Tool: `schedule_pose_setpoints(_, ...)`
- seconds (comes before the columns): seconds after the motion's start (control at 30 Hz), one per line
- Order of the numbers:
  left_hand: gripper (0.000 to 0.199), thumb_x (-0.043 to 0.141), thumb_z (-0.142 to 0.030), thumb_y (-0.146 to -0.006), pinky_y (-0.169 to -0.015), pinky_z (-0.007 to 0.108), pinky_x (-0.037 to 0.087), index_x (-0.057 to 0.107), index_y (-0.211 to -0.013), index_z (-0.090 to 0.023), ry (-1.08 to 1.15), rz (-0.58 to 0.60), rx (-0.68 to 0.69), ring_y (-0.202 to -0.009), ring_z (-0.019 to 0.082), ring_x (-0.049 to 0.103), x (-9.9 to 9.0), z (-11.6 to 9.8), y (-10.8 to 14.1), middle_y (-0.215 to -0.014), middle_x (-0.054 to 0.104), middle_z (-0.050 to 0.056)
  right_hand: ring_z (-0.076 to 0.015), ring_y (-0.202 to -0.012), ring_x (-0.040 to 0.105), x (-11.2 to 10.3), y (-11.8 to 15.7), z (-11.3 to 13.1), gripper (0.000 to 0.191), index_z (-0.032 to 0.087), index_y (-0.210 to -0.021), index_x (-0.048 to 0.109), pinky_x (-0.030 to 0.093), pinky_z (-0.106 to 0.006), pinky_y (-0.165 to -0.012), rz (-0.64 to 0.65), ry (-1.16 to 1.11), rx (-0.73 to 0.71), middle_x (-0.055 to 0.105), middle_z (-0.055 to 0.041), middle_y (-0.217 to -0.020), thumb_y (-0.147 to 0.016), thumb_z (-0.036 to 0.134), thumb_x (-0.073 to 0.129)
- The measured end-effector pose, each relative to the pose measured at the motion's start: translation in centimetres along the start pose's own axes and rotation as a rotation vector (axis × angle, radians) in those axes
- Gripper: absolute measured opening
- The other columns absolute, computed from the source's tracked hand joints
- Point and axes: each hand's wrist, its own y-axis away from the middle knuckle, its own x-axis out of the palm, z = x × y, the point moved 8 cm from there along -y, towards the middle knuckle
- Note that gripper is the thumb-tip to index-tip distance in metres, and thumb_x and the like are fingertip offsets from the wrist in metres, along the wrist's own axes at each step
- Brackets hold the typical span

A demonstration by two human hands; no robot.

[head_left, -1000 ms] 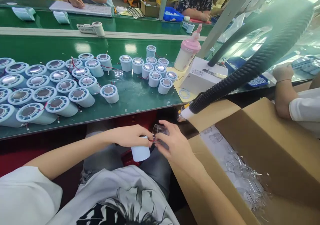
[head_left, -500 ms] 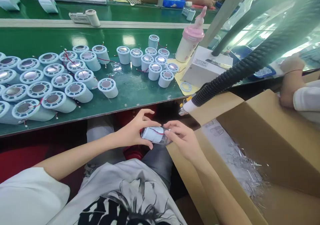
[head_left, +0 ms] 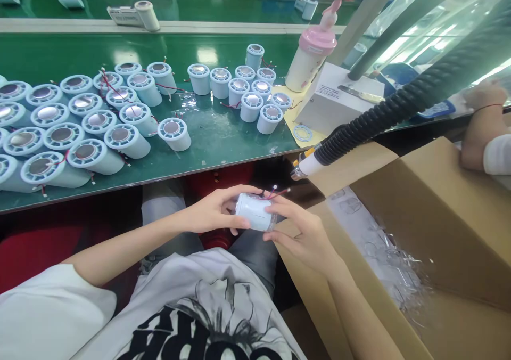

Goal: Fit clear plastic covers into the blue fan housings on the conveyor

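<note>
Beside green worktop (head_left: 215, 128), 2 hands (head_left: 217, 211) (head_left: 305, 229) hold 1 pale-blue cylinder (head_left: 254, 212).

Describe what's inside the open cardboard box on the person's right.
Inside the cardboard box, clear see-through pieces lie jumbled over a white layer. Anything beneath that layer is covered, and the overlapping pieces can't be counted.

Cylinders (head_left: 85, 103) stand on the bench (head_left: 215, 139) left of the bottle (head_left: 307, 62) — a carton (head_left: 451, 216) sits right of the held cylinder (head_left: 255, 212).
</note>
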Motion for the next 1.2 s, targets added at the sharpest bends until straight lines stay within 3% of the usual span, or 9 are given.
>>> schedule_pose_setpoints(0.17,0.070,0.076,-0.021,-0.072,-0.093,0.032,0.050,0.048,-0.135,-0.031,-0.173,0.012,0.141,-0.115,0.023,0.058,0.2,-1.8,0.4,-0.138,0.052,0.008,-0.0235,-0.109,0.062,0.2,0.6,-0.5,0.047,0.026,-0.116,0.056,0.054,-0.035,-0.092,0.049,-0.120,0.070,0.063,-0.0073,-0.121,-0.075,0.026,0.077)
schedule_pose_setpoints(0.27,0.073,0.077,-0.019,-0.071,-0.099,0.034,0.047,0.047,-0.136,-0.031,-0.213,0.027,0.183,-0.122,0.024,0.054,0.5,-2.3,0.7,-0.140,0.050,0.009,-0.0211,-0.109,0.062,0.4,0.7,-0.8,0.049,0.029,-0.118,0.054,0.053,-0.033,-0.093,0.071,-0.234,0.142,0.062,-0.0040,-0.120,-0.075,0.026,0.077)
schedule_pose_setpoints(0.4,0.075,0.077,-0.019,-0.071,-0.098,0.034,0.049,0.046,-0.138,-0.029,-0.267,0.023,0.214,-0.122,0.025,0.054,0.6,-2.6,0.9,-0.139,0.051,0.011,-0.0188,-0.108,0.061,0.5,0.7,-0.9,0.047,0.031,-0.117,0.056,0.053,-0.030,-0.092,0.081,-0.329,0.228,0.061,-0.0010,-0.119,-0.075,0.025,0.077)
schedule_pose_setpoints(0.8,0.076,0.078,-0.022,-0.070,-0.097,0.035,0.049,0.045,-0.138,-0.028,-0.410,0.003,0.273,-0.125,0.026,0.052,0.7,-3.2,1.4,-0.139,0.051,0.012,-0.0152,-0.090,0.063,1.6,0.9,-1.4,0.038,0.024,-0.109,0.054,0.053,-0.024,-0.073,0.098,-0.694,0.480,0.065,-0.0037,-0.103,-0.077,0.032,0.073)
schedule_pose_setpoints(1.2,0.073,0.075,-0.022,-0.072,-0.099,0.037,0.048,0.044,-0.138,-0.029,-0.464,0.021,0.310,-0.131,0.028,0.046,0.6,-3.2,1.6,-0.142,0.048,0.012,-0.0137,-0.057,0.065,3.2,1.2,-3.1,0.039,0.020,-0.096,0.051,0.055,-0.024,-0.049,0.059,-0.806,0.656,0.064,0.0010,-0.071,-0.076,0.049,0.067)
